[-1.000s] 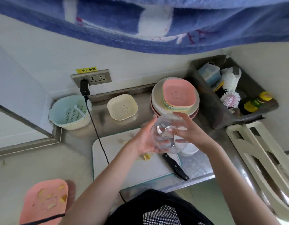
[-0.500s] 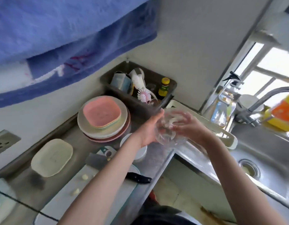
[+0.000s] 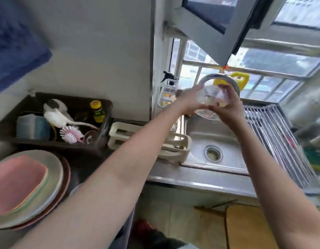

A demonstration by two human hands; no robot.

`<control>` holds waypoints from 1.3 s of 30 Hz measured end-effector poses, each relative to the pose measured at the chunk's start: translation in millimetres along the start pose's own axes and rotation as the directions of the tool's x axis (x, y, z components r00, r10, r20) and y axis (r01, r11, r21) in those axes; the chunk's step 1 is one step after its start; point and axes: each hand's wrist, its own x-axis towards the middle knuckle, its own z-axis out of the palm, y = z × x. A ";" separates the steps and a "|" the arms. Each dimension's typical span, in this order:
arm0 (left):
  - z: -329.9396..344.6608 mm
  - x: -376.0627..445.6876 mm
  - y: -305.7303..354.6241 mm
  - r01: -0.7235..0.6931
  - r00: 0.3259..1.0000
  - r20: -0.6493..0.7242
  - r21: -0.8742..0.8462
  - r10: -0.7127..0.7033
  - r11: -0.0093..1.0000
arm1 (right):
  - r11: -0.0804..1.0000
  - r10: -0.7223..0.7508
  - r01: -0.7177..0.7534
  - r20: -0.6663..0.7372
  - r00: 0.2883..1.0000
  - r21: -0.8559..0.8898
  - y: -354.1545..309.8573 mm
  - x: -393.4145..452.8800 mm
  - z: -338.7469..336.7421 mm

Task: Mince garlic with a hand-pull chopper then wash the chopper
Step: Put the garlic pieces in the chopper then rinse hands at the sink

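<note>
Chopper bowl [image 3: 207, 105], clear plastic, is held up in the air over the back of the sink [image 3: 225, 133], below the curved faucet [image 3: 218, 76], mouth tilted toward the camera. Left hand [image 3: 191, 103] grips its left side, fingers curled round the wall; right hand [image 3: 229, 106] grips the right side, thumb on the near face and fingers wrapped over the far rim. Both hold the bowl, nothing else. Frame is motion-blurred, so I can't tell what is inside the bowl, or whether water is running. Sink is steel with a round drain [image 3: 213, 153] below the hands. Right of the basin: a roll-up wire rack [image 3: 274, 139] lying across the edge. Left of the basin: a cream plastic rack [image 3: 173, 146] on the table [image 3: 200, 178]. Behind the bowl on the sill: a yellow jug [image 3: 240, 81], and to its left a spray bottle [image 3: 168, 90] against the window frame. Further left along the wall: a dark bin [image 3: 53, 142] holding a pink-bristled brush [image 3: 71, 134], a white brush [image 3: 55, 112], a yellow-capped bottle [image 3: 97, 111] and a blue container [image 3: 32, 125]. Near left edge: a stack of plates [image 3: 53, 186] with a pink one [image 3: 17, 182] on top. Blue cloth [image 3: 13, 47] hangs at top left.
</note>
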 end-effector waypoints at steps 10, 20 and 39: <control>31.9 17.0 -7.0 -0.063 0.983 0.184 0.379 -0.009 0.923 | 0.840 -0.383 0.346 -0.005 0.924 -0.417 49.1 -12.9 -0.4; 7.9 -0.2 -16.6 0.073 0.990 -0.116 -0.040 -0.078 0.997 | 0.927 0.312 -0.299 -0.020 0.950 0.227 1.1 -4.9 22.0; -122.5 -397.9 -134.6 0.706 0.633 0.170 -0.529 -0.756 0.472 | 0.927 -0.095 -0.374 0.981 -0.166 0.027 -201.8 -189.5 183.1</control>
